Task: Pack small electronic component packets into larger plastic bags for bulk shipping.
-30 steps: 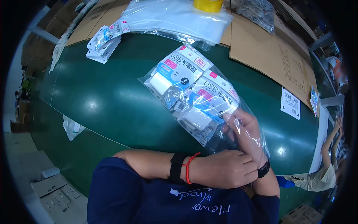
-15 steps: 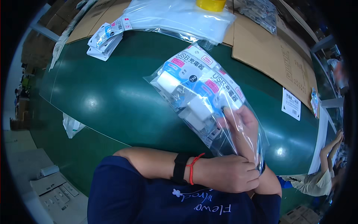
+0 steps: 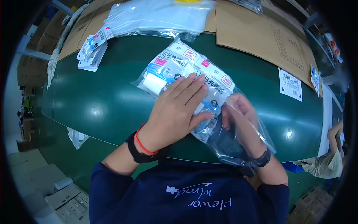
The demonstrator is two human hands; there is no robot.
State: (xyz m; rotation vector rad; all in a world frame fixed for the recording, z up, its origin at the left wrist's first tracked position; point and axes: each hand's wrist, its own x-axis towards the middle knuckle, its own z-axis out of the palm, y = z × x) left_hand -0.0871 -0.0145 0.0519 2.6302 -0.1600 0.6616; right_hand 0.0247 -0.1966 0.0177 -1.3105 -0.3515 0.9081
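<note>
A clear plastic bag (image 3: 229, 147) lies on the green table, its mouth toward me. Inside it are packaged USB chargers (image 3: 218, 76) side by side on printed cards, a white adapter block (image 3: 153, 83) showing at the left. My left hand (image 3: 173, 115) rests flat on top of the bag, fingers stretched over the packs. Through the bag's mouth reaches my right hand (image 3: 240, 108), covered by the clear film. Its fingers are loosely bent and apart beside the right-hand pack, with nothing visible between them.
Similar packs (image 3: 92, 50) are stacked at the far left. Behind lie a pile of clear bags (image 3: 156, 16) and cardboard (image 3: 257, 37). A printed label card (image 3: 290, 84) and a small pack (image 3: 315, 79) sit at the right. Another person's arm (image 3: 335, 136) shows at the right edge.
My left hand has left the bag's mouth near my right wrist and now presses flat on the packs. The bag has come down flatter; my right hand has let go of the pack.
</note>
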